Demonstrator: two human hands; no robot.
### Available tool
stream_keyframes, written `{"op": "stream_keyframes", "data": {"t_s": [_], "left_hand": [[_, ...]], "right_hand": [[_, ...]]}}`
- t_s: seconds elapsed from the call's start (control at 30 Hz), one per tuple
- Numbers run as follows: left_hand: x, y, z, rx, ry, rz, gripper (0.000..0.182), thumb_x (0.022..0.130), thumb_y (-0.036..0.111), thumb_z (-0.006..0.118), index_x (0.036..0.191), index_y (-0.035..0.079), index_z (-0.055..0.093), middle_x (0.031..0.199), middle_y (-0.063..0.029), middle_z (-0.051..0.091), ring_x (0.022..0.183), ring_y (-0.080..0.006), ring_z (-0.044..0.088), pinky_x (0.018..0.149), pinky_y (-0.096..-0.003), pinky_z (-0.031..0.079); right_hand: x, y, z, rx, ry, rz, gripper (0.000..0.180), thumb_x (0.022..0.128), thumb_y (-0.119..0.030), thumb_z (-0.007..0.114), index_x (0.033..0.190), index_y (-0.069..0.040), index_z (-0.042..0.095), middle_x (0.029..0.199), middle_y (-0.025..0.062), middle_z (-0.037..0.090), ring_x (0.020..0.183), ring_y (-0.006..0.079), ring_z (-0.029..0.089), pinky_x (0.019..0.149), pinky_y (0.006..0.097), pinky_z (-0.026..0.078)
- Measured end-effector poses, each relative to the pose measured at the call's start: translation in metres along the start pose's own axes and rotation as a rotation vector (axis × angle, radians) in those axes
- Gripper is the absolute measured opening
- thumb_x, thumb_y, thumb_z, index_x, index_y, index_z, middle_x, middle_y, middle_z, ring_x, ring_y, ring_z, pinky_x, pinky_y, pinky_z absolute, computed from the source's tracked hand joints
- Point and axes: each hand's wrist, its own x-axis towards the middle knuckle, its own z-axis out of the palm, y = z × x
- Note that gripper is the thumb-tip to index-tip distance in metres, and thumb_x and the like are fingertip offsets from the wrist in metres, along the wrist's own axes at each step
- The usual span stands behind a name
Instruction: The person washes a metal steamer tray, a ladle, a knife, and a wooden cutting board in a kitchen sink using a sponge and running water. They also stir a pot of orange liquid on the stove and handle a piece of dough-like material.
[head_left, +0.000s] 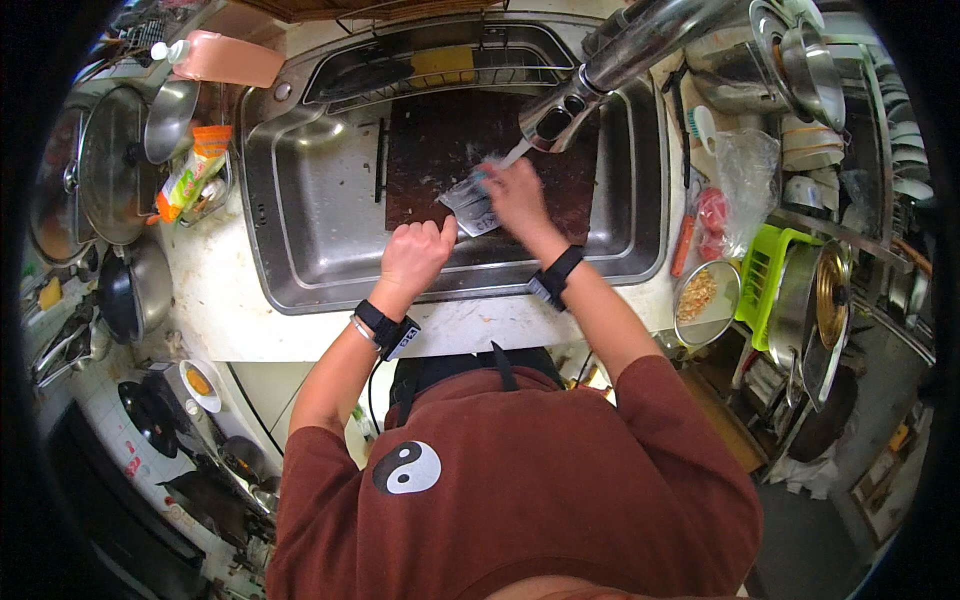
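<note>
Over the front of a steel sink, my left hand is closed in a fist around the handle end of a broad metal knife, probably a cleaver. Its blade bears engraved marks and points up and left. Against the blade, my right hand is blurred, with a small teal thing at its fingertips, too blurred to name. Water runs from the faucet head beside the right fingers. Beneath the knife lies a dark brown cutting board in the basin, wet and flecked with bits.
A wire rack holding a yellow sponge crosses the sink's back. On the right counter are a red-handled tool, a white brush and a bowl of peanuts. Pot lids and a pink bottle stand left.
</note>
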Motion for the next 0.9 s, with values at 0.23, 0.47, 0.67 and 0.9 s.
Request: {"op": "stream_keyframes", "data": {"t_s": [0.23,0.47,0.67,0.9], "left_hand": [[-0.01,0.003,0.008,-0.341,-0.089,-0.313,0.033,0.08,0.027,0.066,0.109,0.013,0.06,0.062,-0.0036,0.051,0.059,-0.0197,0.058,0.055,-0.034,0.048],[0.015,0.01,0.0,-2.201,-0.452,-1.033,0.026,0.099,0.032,0.048,0.109,0.009,0.053,0.057,0.0049,0.037,0.042,-0.0047,0.03,0.04,-0.0219,0.027],[0.017,0.002,-0.022,-2.29,-0.566,-1.044,0.026,0.1,0.033,0.046,0.106,0.009,0.053,0.057,0.0052,0.034,0.042,-0.0042,0.027,0.04,-0.022,0.025],[0.006,0.007,-0.011,-2.495,-0.582,-1.091,0.034,0.099,0.041,0.044,0.106,0.009,0.053,0.056,0.0055,0.032,0.042,-0.0047,0.027,0.041,-0.0222,0.024]], "right_hand": [[-0.005,0.052,-0.052,-0.06,0.221,0.263,0.023,0.078,-0.009,0.068,0.1,-0.007,0.068,0.098,0.0176,0.063,0.093,0.0347,0.06,0.083,0.0406,0.049],[-0.004,-0.049,-0.024,0.185,-0.035,0.136,0.02,0.078,-0.011,0.069,0.098,-0.007,0.067,0.103,0.0139,0.058,0.095,0.0319,0.059,0.079,0.0378,0.049],[0.019,-0.038,-0.033,0.138,0.079,0.183,0.022,0.076,-0.008,0.069,0.098,-0.006,0.066,0.103,0.0163,0.055,0.1,0.0352,0.055,0.084,0.0401,0.048],[0.008,0.02,-0.042,-0.157,0.233,0.408,0.023,0.076,-0.012,0.071,0.097,-0.005,0.068,0.099,0.0188,0.062,0.097,0.036,0.059,0.085,0.041,0.048]]}}
